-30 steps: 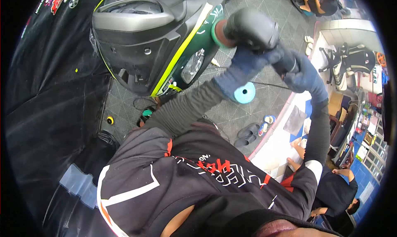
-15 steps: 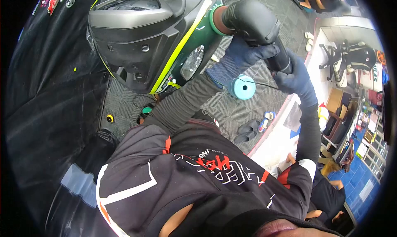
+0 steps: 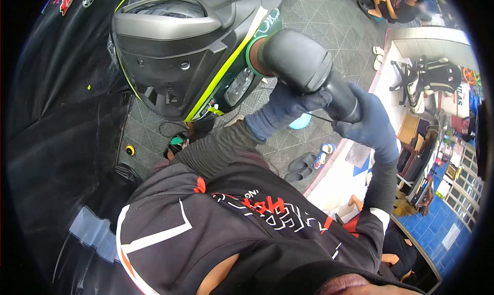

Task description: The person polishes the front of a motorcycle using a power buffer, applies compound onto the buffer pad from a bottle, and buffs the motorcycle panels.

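Observation:
I hold a black polisher (image 3: 296,58) in both gloved hands. My left hand (image 3: 298,102) is closed round its neck, just below the head. Wrapped round the rear handle, my right hand (image 3: 368,117) has its fingers closed. The polisher's brown pad (image 3: 257,55), edged in green, is against or very near the dark green side panel (image 3: 270,24) of a scooter (image 3: 170,53); the exact contact is hidden. A thin black cord (image 3: 321,118) shows between my hands. Below the panel is the scooter's clear lamp (image 3: 239,86).
A light-blue round object (image 3: 300,121) is partly hidden behind my left hand. Grey slippers (image 3: 301,167) and a yellow-black disc (image 3: 130,150) lie on the patterned floor mat (image 3: 329,35). Black sheeting (image 3: 62,130) hangs at left. Other people (image 3: 399,6) sit farther off.
The polisher and both hands have moved down and slightly left in view, with the pad lower along the side panel. Both hands keep their grip, and more of the light-blue object is covered.

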A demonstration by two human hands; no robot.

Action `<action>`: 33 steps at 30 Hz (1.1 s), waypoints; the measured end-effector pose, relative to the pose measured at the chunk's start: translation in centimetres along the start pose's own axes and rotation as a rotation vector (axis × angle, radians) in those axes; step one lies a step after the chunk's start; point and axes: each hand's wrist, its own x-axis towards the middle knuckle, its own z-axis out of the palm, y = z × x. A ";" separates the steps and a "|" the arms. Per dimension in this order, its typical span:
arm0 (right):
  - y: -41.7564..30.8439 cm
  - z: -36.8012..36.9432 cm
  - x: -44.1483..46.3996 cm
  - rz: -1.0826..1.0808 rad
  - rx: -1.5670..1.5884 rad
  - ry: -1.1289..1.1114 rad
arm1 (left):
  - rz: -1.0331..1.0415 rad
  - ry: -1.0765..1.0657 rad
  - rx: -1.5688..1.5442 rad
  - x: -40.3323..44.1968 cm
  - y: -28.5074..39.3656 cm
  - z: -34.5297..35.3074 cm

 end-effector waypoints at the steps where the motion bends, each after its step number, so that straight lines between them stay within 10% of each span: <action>1: -0.8 -0.1 -0.2 -0.026 -0.108 -0.019 | -0.003 0.006 0.000 0.1 0.3 0.3; 7: -4.7 -1.5 0.4 0.127 -0.065 0.015 | -0.155 -0.110 -0.254 2.6 1.6 -0.3; 10: -4.8 -0.5 -0.4 0.049 -0.199 -0.072 | -0.055 -0.119 0.086 -0.9 1.5 -1.5; 11: -4.8 0.5 -0.8 0.029 -0.255 -0.075 | 0.370 -0.122 0.722 -2.0 0.3 -2.4; 13: -4.3 2.5 -1.5 -0.111 -0.359 -0.029 | -0.158 -0.274 0.051 -4.4 -0.2 -3.8; 15: -5.0 3.5 -1.5 -0.140 -0.450 -0.048 | 0.033 -0.248 -0.104 -5.3 0.3 -4.0; 19: -3.2 2.7 -1.2 -0.141 -0.414 0.023 | -0.039 -0.335 0.291 -3.2 0.1 -4.1; 21: -1.5 1.8 -0.6 -0.004 -0.232 0.024 | 0.347 -0.312 0.635 -0.6 -0.2 -3.2; 25: 3.2 4.1 -0.7 0.205 0.274 0.100 | -0.151 -0.212 0.115 3.8 -0.1 -0.6; 27: 6.2 6.2 -1.4 0.197 0.516 0.050 | -0.082 -0.281 0.351 2.2 -0.5 -1.3; 33: 6.7 12.9 -3.0 -0.043 0.230 0.173 | 0.004 -0.389 0.615 -4.6 -0.8 -5.2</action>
